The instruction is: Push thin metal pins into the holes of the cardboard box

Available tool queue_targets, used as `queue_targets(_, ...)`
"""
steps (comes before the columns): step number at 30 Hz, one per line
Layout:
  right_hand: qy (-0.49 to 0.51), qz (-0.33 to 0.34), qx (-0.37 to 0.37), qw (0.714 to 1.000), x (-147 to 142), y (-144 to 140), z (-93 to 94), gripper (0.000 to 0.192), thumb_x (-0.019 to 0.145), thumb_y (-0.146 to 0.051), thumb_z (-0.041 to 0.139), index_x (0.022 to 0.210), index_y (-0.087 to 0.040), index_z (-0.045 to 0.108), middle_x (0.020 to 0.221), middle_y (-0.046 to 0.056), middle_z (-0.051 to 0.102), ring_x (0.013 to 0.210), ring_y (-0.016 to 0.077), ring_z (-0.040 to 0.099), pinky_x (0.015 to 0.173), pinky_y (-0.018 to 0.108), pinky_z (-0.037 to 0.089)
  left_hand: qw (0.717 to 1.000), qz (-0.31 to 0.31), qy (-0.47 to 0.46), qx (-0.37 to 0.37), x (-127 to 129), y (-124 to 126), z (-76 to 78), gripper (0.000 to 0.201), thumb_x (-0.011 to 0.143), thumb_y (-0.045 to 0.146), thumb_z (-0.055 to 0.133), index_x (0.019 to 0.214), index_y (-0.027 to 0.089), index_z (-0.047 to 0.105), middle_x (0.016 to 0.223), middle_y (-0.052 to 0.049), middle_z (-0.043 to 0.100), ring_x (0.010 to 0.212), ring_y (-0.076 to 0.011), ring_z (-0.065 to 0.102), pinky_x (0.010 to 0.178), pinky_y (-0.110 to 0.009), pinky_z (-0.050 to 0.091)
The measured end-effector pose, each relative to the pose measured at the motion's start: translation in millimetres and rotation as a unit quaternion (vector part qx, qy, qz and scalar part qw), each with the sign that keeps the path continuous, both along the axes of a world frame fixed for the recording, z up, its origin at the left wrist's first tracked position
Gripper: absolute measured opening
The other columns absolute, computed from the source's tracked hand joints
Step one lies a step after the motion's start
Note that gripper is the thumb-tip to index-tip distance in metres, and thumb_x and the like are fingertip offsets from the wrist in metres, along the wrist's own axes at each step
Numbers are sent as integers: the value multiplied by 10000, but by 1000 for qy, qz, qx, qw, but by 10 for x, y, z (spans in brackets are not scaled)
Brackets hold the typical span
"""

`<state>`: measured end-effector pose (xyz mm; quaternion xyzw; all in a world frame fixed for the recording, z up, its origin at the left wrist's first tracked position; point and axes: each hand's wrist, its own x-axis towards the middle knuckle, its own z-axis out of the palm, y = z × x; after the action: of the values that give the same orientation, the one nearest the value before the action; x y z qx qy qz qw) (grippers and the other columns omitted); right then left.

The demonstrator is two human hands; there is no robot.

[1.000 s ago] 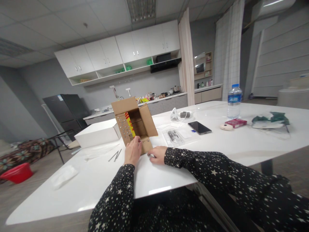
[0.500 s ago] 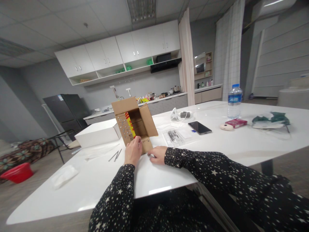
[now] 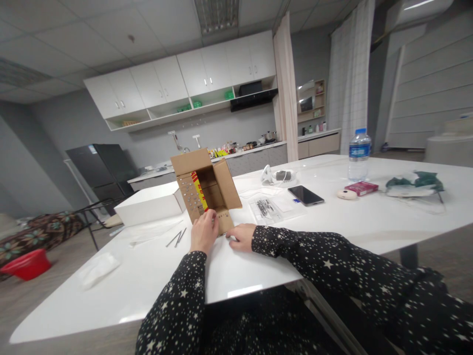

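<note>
A small brown cardboard box point(image 3: 212, 190) lies on its side on the white table, its mouth facing me and its flaps folded out. Red-and-yellow tape point(image 3: 199, 192) runs along its left flap, which also carries several small shiny spots. My left hand point(image 3: 204, 230) has its fingers curled round the lower edge of that flap. At the bottom flap point(image 3: 224, 224), the fingertips of my right hand point(image 3: 242, 236) touch the near corner; its thumb and fingers are slightly apart. Inside, the box is shadowed, and my left fingertips are partly hidden.
Left of the box are a white box point(image 3: 150, 204), thin dark rods point(image 3: 178, 237) and a crumpled white wrapper point(image 3: 99, 268). To the right lie a clear plastic bag point(image 3: 268, 211), a phone point(image 3: 305, 195), a pink pack point(image 3: 361, 188) and a water bottle point(image 3: 358, 157).
My left fingers have shifted very slightly at the flap. The box, my right hand and everything else look the same.
</note>
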<state>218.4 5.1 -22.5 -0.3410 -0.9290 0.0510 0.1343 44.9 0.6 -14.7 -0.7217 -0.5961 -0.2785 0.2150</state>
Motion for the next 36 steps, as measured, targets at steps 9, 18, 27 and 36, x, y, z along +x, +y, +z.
queue_targets(9,4,2,-2,1000,-3,9,-8,412,765,-341,454,1119,-211,620,1010,95,686,945,251,624,766,317,467,1000,12,21,-6,-10,4,0,141,872,261,405,935,220,524,931,-46,634,857,-201,599,737,-317,403)
queue_targets(18,7,0,1,1000,-6,25,-30,418,761,-348,449,1117,-210,620,1010,97,684,939,259,625,761,328,468,999,25,32,-10,-14,15,-22,197,877,252,390,982,220,553,972,-44,623,877,-199,587,755,-319,396)
queue_targets(27,4,-1,1,1000,-7,24,-22,414,764,-349,450,1113,-206,621,992,103,687,917,262,629,741,329,466,999,31,33,-16,-19,17,-23,223,873,253,395,999,211,574,975,-60,612,888,-198,582,764,-318,398)
queue_targets(36,7,2,0,1000,-3,8,-9,396,757,-335,450,1089,-208,625,961,90,694,896,251,633,719,316,463,998,30,28,-39,-22,20,-21,261,878,273,379,983,207,609,986,-63,598,899,-204,577,781,-333,400)
